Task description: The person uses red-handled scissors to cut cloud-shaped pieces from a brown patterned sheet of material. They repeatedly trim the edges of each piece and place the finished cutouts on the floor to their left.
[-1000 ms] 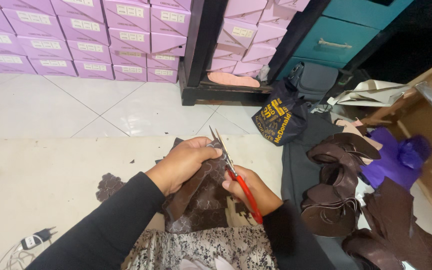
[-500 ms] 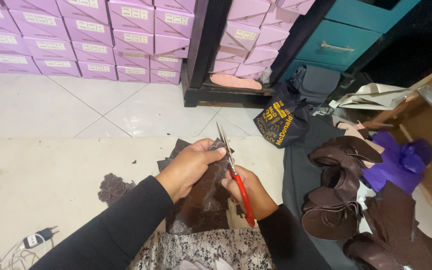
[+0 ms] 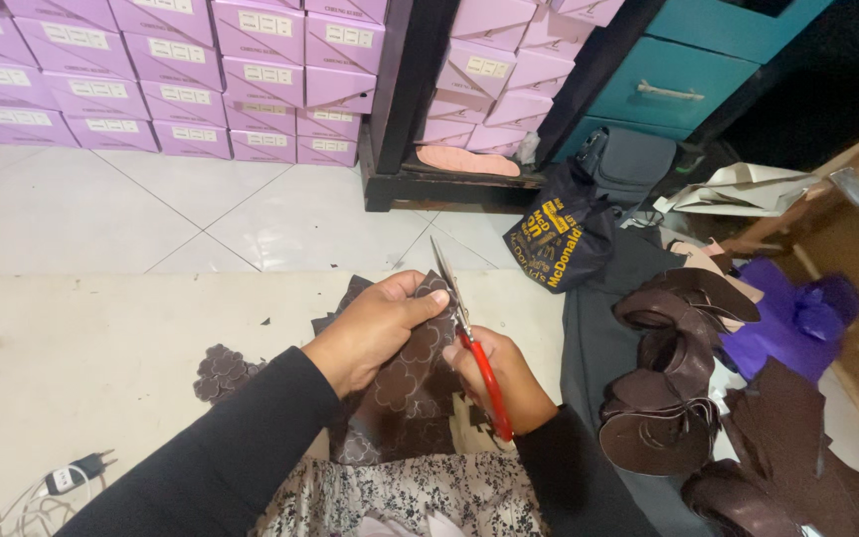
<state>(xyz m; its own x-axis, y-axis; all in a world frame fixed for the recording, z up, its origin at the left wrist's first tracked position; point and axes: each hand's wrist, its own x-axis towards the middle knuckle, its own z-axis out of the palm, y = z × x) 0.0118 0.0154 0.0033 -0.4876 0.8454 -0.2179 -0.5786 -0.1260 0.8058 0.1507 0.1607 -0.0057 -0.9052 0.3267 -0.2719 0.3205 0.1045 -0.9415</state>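
The left hand (image 3: 375,333) is curled closed around the upper edge of a dark brown sheet of leather-like material stamped with scalloped flower outlines (image 3: 405,383), thumb on top and fingers wrapped behind. The sheet is matte, slightly grained and limp; its lower part hangs toward a black-and-white floral fabric (image 3: 400,497) on the lap, and its far edge is hidden behind the left hand. The right hand (image 3: 499,373) is closed through the glossy red loops of a pair of scissors with red plastic handles and thin steel blades (image 3: 469,338); the blades rise along the right edge of the sheet, and they seem nearly closed, though the narrow angle makes the gap hard to judge. Most of the right hand's fingers are hidden behind the handles.

Left of the sheet, a small cut-out flower-shaped brown piece (image 3: 219,370) lies flat on the pale cream bench (image 3: 82,368). Further left, at the bench's lower edge, a white cable with a dark plug (image 3: 72,472) is partly cut off. Right of the sheet, a heap of curled, shiny dark brown leather strips and offcuts (image 3: 678,398) sits on dark cloth, with crumpled purple material (image 3: 797,318) beyond. Above the sheet, stacked lilac cardboard boxes (image 3: 181,80) line the tiled floor (image 3: 201,209).
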